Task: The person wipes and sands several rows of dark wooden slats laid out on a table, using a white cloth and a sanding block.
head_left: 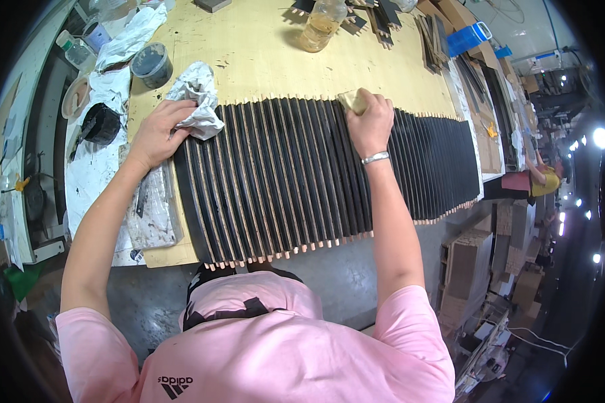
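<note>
A long row of narrow black slats [286,174] with bare wood-coloured ends lies side by side across the yellowish tabletop [262,40]. My left hand [160,131] grips a crumpled white cloth [196,101], stained with dark smudges, at the row's far left corner. Toward the far edge, right of the row's middle, my right hand [371,124] is closed around a pale yellow sponge-like block [351,102]. The block touches the slats' far ends, and my fingers partly cover it. A silver bracelet [375,157] is on my right wrist.
Left of the slats stand a tub of dark liquid [152,66], a black container [101,124] and a clear bottle [75,50]. A jar of amber liquid [321,27] stands at the back, near loose dark pieces [382,20]. Another person [543,180] is far right, beyond stacked cardboard [465,269].
</note>
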{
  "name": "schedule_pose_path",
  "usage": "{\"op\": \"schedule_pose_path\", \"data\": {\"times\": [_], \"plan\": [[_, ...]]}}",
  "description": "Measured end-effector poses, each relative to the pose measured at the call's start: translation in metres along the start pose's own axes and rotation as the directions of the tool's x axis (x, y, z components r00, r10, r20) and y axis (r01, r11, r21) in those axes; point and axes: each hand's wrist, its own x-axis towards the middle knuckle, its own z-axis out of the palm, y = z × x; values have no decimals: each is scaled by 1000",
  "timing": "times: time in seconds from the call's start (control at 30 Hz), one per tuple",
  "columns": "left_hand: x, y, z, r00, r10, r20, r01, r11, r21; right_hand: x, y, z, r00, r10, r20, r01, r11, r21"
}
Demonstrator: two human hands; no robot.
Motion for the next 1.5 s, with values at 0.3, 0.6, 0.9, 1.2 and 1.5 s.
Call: {"op": "schedule_pose_path", "data": {"times": [0.3, 0.6, 0.9, 1.2, 1.5], "plan": [[-1, -2, 1, 1000, -2, -17, 2, 1000, 12, 17, -5, 9, 1000, 15, 25, -13, 996, -90], [-1, -2, 1, 1000, -5, -17, 5, 1000, 17, 15, -14, 6, 999, 37, -39, -41, 994, -102], [-1, -1, 1, 1000, -12, -20, 12, 1000, 26, -8, -18, -13, 999, -36, -41, 32, 994, -102], [-3, -6, 3, 1000, 8, -10, -7, 999, 34, -69, -88, -20, 957, -289, 33, 270, 925, 269], [-4, -9, 5, 1000, -21, -13, 21, 999, 48, -115, -98, -54, 938, -308, 159, 201, 857, 474]]}}
